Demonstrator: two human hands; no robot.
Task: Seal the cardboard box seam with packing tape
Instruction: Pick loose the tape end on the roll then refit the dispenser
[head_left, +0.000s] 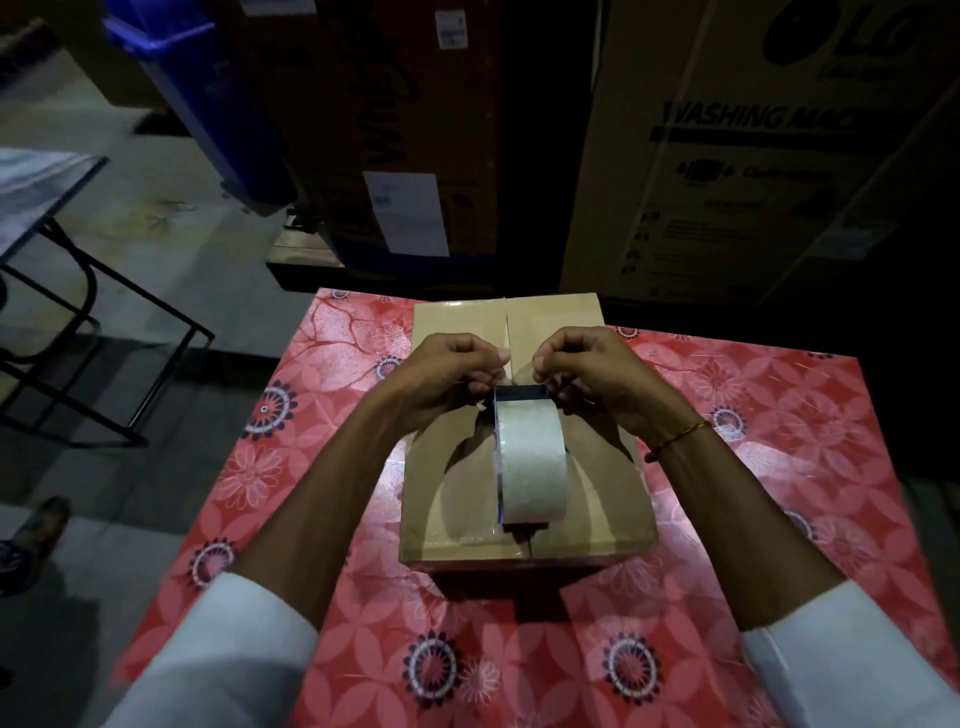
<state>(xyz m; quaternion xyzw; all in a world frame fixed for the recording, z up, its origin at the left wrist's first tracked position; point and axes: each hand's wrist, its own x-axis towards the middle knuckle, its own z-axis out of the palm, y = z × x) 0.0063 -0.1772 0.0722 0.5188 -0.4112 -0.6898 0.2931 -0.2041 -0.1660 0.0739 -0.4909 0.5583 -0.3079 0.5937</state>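
Packing tape roll (530, 457) stands on edge on the cardboard box (597, 509) mid-surface, light and sticky, both the left hand (447, 379) and right hand (592, 374) pinching its thin, limp free end at the far side.

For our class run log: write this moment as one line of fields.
stage: starting tape | both hands pinch tape roll | roll upright on box | seam untaped

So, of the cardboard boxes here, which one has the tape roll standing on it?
The small box on the pink flowered table; the roll stands on its seam. The others are big cartons behind.
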